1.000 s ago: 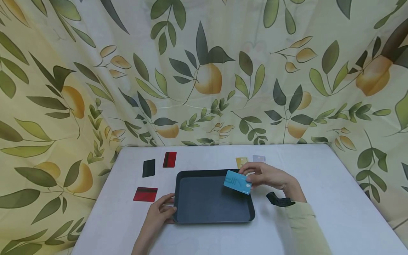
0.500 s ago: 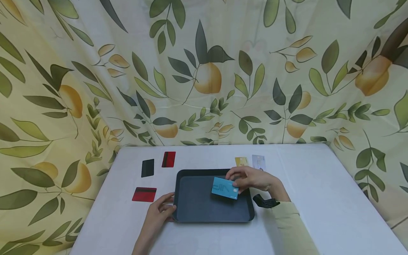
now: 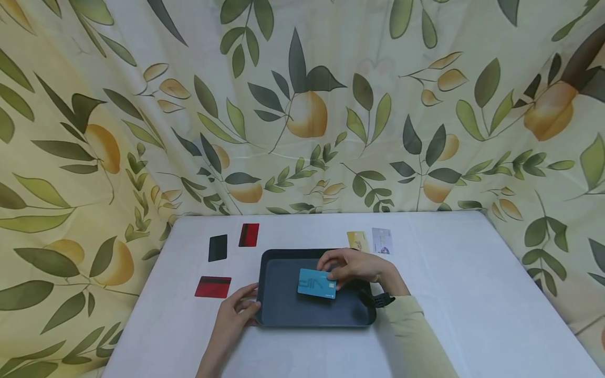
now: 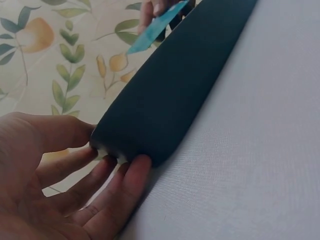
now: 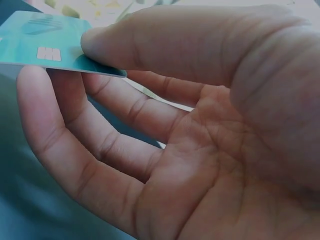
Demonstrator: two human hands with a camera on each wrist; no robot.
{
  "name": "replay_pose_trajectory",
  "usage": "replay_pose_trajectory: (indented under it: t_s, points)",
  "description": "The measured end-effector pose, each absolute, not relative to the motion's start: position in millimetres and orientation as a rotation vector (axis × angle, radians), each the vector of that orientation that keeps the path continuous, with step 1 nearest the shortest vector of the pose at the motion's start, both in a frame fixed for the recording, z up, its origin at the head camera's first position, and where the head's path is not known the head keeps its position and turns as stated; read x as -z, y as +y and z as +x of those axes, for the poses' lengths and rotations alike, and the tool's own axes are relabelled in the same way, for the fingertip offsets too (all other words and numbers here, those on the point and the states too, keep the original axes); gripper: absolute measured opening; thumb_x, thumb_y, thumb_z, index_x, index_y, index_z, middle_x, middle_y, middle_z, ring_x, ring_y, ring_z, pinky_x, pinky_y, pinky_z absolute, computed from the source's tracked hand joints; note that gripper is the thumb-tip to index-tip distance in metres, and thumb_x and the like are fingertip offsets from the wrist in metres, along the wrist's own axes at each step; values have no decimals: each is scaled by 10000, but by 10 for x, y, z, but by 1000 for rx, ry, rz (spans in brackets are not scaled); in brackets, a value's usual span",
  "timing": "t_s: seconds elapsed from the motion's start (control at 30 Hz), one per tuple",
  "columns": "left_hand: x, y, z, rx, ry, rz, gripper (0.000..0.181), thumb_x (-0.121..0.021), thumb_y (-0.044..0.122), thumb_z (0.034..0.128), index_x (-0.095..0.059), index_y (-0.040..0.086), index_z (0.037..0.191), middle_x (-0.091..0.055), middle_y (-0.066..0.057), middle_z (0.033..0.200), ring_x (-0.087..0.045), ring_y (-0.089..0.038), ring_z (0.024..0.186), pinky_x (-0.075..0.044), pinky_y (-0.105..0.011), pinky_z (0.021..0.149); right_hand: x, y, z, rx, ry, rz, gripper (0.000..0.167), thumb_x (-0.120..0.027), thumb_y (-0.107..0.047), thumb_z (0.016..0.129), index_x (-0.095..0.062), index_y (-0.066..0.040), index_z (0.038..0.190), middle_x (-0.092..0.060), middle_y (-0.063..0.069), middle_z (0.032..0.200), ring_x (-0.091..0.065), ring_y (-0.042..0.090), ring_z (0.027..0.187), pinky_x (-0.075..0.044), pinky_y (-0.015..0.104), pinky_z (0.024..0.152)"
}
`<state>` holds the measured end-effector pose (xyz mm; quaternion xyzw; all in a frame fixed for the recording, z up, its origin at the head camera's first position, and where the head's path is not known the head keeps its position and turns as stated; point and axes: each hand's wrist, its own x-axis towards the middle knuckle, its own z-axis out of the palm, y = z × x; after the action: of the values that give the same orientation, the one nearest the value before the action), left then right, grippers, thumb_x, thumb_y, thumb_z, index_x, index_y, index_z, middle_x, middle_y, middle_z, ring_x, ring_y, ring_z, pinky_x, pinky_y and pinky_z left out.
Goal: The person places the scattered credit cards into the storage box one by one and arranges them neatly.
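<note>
My right hand (image 3: 356, 266) pinches a blue bank card (image 3: 314, 284) with a chip, thumb on top and fingertips beneath; the right wrist view shows this grip on the card (image 5: 30, 47) closely. The card hangs slightly tilted over the dark rectangular tray (image 3: 293, 315), apart from its floor. At the tray's left side my left hand (image 3: 236, 310) holds the edge. In the left wrist view, the curled fingertips of that hand (image 4: 65, 175) touch the end of the tray (image 4: 165, 85).
Left of the tray lie a black card (image 3: 218, 248), a red striped card (image 3: 249, 235) and another red striped card (image 3: 213, 287). Behind it are a yellow card (image 3: 357, 240), partly hidden by the right hand, and a pale card (image 3: 382, 241). A patterned curtain (image 3: 302, 157) hangs behind the white table (image 3: 472, 294).
My right hand has carried the blue card leftward and slightly down, from the tray's right edge to over its middle. The pale card is now more visible. My left hand stays on the tray.
</note>
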<state>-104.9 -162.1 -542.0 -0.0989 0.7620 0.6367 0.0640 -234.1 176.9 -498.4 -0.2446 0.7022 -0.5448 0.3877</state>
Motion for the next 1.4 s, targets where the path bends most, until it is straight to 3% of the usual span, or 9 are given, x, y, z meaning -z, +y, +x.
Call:
replay_pose_trajectory:
  t_s: [0.33, 1.4]
  points:
    - [5450, -1652, -1049, -1936, 2293, -279, 490, -725, 42, 943, -636, 105, 1421, -670, -178, 1336, -712, -223, 962, -627, -305, 653, 5010, 1518, -2297, 1348, 1725, -640, 314, -671, -56, 967, -619, -6, 1273, -683, 69, 1104, -667, 148, 860, -634, 303, 735]
    - [5432, -1622, -1039, -1919, 2290, -273, 494, -709, 64, 961, -612, 96, 1444, -650, -194, 1359, -696, -209, 981, -638, -323, 682, 5070, 970, -2075, 1250, 1833, -656, 220, -656, -17, 970, -689, -92, 1174, -687, 44, 1060, -651, 143, 864, -621, 279, 701]
